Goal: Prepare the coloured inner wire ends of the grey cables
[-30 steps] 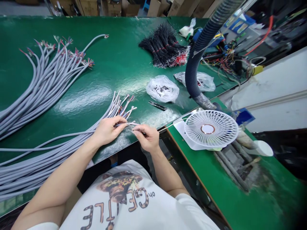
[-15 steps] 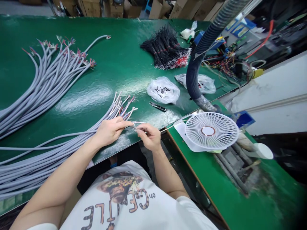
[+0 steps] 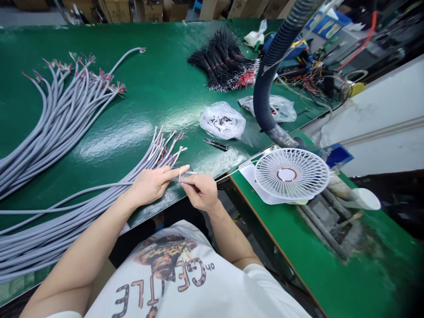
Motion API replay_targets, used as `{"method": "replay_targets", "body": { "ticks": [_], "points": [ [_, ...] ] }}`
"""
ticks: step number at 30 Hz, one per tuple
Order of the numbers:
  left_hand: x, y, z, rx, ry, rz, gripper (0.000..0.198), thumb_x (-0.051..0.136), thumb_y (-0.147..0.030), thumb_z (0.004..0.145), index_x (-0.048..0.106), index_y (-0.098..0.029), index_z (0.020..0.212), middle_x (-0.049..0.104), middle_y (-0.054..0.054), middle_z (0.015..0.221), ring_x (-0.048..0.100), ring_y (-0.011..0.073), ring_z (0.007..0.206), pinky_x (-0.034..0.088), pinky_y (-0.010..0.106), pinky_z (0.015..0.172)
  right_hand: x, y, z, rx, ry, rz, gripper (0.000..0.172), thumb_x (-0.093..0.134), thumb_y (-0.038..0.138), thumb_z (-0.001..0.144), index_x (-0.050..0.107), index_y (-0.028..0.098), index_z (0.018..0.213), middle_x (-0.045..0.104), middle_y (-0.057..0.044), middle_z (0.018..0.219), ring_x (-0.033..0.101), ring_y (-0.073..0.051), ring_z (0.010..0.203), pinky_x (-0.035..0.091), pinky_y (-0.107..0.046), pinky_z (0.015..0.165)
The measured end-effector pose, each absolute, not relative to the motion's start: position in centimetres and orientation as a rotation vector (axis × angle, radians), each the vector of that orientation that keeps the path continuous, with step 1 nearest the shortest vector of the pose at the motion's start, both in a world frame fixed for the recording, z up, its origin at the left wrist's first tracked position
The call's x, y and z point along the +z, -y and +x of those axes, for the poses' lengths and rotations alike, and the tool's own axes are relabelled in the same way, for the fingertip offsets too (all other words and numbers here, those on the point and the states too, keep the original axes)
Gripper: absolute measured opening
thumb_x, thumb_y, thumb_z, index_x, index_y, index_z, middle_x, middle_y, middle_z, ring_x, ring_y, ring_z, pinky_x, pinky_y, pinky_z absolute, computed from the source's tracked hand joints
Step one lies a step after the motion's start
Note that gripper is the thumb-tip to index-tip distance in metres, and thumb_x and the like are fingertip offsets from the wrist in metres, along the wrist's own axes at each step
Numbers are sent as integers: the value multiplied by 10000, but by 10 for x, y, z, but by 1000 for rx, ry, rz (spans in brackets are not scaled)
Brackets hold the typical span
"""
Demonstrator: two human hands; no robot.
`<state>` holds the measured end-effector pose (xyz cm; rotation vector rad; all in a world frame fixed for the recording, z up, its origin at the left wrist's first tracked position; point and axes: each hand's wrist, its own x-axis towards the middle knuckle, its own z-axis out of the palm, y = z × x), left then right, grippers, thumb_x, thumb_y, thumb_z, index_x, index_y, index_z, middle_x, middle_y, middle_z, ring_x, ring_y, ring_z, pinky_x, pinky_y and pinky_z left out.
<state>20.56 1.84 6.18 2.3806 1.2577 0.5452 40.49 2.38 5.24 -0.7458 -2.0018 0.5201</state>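
My left hand (image 3: 150, 185) is closed around the end of a grey cable (image 3: 109, 186), with its index finger stretched out toward the right. My right hand (image 3: 202, 191) pinches thin, pale wire strands (image 3: 179, 176) at the left fingertips. A short white end sticks out above the right fingers; what it belongs to is unclear. Just beyond the left hand lie the stripped ends of a grey cable bundle (image 3: 99, 207), showing white, red and blue wires. Tweezers (image 3: 216, 144) rest on the green table (image 3: 159, 79) past the right hand.
A second grey cable bundle (image 3: 73, 101) lies at the left. Further back are black wire bundles (image 3: 221, 62) and a plastic bag of small parts (image 3: 222, 121). A ribbed hose (image 3: 265, 88) hangs at the right, above a white fan (image 3: 291, 176) on a lower green bench.
The left index finger has straightened and reaches further right, over the strands. The right fingers have curled in more tightly. The whole view has shifted slightly.
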Motion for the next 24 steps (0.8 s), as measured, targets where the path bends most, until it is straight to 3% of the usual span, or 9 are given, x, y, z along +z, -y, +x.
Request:
{"method": "replay_targets", "body": {
  "ticks": [6,13,19,24],
  "points": [
    [64,-19,209,515,-1284,2283,469,342,-243,954,413,-314,1412,652,22,1233,661,155,988,492,236,788,54,-27,399,628,1804,-1035,127,531,223,888,649,186,858,675,-4,711,578,-92,541,474,-209,558],
    [61,-19,209,581,-1252,2257,504,398,-165,912,453,-314,1391,697,12,1127,663,133,988,494,235,866,54,-15,399,525,1972,-862,109,546,188,872,654,196,873,710,-22,744,636,-118,622,501,-227,618],
    [62,-21,210,460,-1305,2241,510,359,-246,949,341,-319,1453,625,17,1295,665,179,1033,513,278,838,50,-23,393,684,1778,-1060,146,517,249,897,644,186,863,659,0,690,565,-94,531,473,-210,540],
    [58,-23,206,578,-1218,2201,519,356,-171,925,407,-317,1421,616,-2,1306,615,150,1134,470,281,961,54,-14,392,646,1955,-914,138,523,211,886,660,195,890,696,-25,760,628,-118,636,513,-234,654]
  ]
}}
